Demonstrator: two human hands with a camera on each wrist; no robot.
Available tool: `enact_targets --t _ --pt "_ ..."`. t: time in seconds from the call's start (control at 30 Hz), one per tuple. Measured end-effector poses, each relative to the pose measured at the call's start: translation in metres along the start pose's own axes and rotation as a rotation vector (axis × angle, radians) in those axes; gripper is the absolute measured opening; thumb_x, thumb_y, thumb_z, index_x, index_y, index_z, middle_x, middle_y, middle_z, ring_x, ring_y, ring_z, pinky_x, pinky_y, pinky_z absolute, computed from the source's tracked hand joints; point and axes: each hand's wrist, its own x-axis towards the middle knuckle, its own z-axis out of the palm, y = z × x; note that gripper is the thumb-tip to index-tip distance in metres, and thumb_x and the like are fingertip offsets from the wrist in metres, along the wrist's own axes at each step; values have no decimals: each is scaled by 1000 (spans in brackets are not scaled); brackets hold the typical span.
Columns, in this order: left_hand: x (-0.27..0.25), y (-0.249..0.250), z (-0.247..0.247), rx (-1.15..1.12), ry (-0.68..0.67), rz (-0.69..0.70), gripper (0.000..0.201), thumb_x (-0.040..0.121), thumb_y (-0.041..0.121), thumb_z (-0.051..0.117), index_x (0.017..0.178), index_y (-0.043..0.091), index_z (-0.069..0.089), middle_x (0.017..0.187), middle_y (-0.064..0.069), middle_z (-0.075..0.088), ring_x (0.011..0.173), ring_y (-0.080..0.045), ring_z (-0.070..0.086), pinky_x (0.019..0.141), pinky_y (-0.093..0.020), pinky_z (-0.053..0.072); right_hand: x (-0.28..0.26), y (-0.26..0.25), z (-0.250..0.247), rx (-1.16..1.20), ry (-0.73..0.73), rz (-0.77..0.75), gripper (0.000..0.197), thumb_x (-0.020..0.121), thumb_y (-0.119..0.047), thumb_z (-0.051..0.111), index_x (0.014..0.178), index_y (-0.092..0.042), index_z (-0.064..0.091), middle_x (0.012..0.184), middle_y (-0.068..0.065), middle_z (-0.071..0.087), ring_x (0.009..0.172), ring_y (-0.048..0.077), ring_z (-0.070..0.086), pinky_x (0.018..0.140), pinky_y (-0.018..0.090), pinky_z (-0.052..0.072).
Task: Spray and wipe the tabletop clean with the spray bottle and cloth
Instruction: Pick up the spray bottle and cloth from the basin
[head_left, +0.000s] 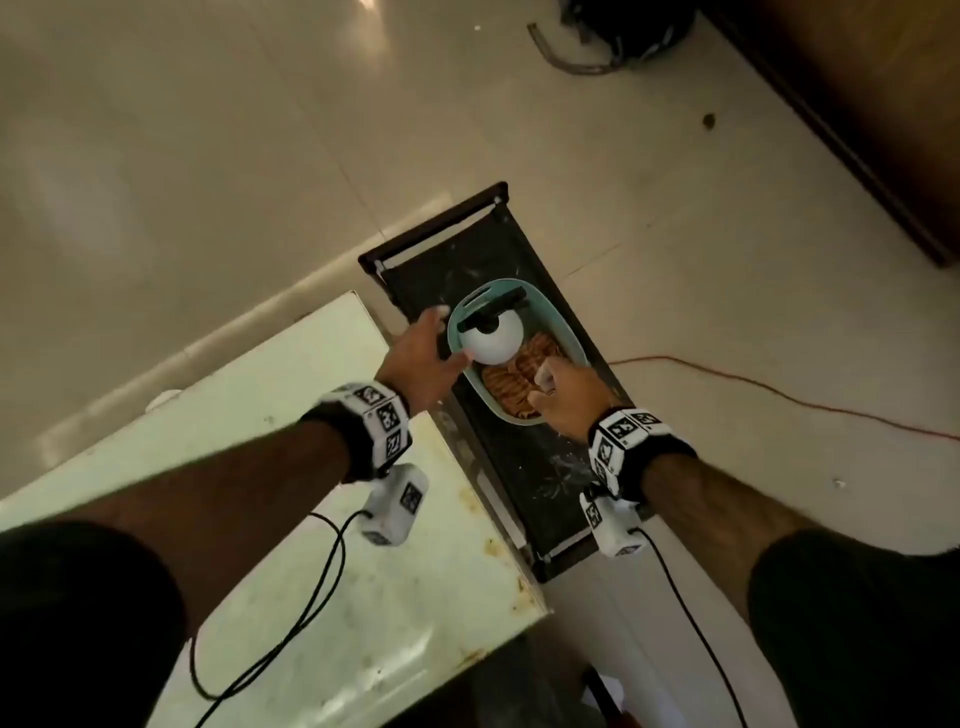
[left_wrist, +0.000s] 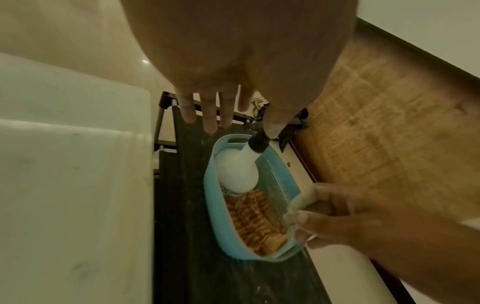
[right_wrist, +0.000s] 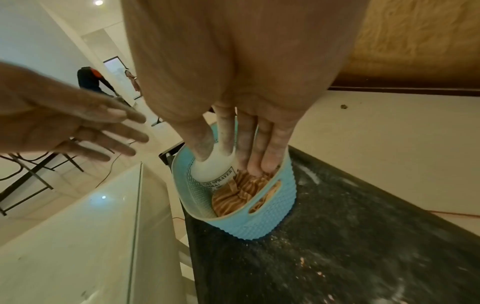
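Note:
A light blue basket (head_left: 563, 325) stands on a narrow dark tabletop (head_left: 550, 478) speckled with white dust and crumbs. A white spray bottle (head_left: 493, 340) with a black nozzle stands in its far end, and an orange striped cloth (head_left: 511, 387) lies in its near end. My left hand (head_left: 423, 353) hovers open just left of the bottle with its fingers spread, holding nothing. My right hand (head_left: 563, 395) reaches over the near rim. In the right wrist view its straight fingers (right_wrist: 254, 162) touch the cloth (right_wrist: 233, 199) beside the bottle (right_wrist: 213, 170).
A pale glossy table (head_left: 311, 415) butts against the dark one on the left, with a black cable across it. A red wire (head_left: 779, 395) runs over the tiled floor at right. Wooden furniture (head_left: 857, 104) stands at far right. A person (right_wrist: 91, 80) is far off.

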Motion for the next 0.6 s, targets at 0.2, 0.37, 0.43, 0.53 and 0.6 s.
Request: enact_targets --t 0.2,0.37,0.43,0.53,0.6 --pt "42 -2 20 132 85 84 38 95 35 66 133 32 67 110 -3 66 100 -20 62 82 -31 45 51 -4 28 -58 79 35 55 82 -27 66 127 -2 45 124 17 58 116 34 55 96 36 45" --pt "39 5 18 115 183 147 29 100 34 61 123 23 75 90 3 62 82 -14 56 66 -20 37 70 -5 38 182 165 76 102 68 -35 80 146 -14 19 143 11 41 130 30 44 106 46 40" --pt "29 13 9 100 230 202 28 99 35 62 118 22 78 83 5 60 76 -14 57 61 -20 35 69 -9 39 275 196 41 115 62 -38 83 149 -20 12 146 7 38 131 28 42 107 47 39" --pt "9 25 -10 47 305 252 22 97 35 66 105 22 81 79 7 65 71 -11 59 61 -18 40 58 -20 36 339 234 -62 115 58 -44 84 147 -23 14 143 4 39 127 25 43 105 45 41" --pt "-2 29 -18 -30 361 261 15 93 35 71 95 23 78 79 8 68 70 -7 61 64 -14 44 48 -31 28 399 238 -119 104 58 -44 85 140 -21 24 135 2 44 117 20 48 95 38 48"
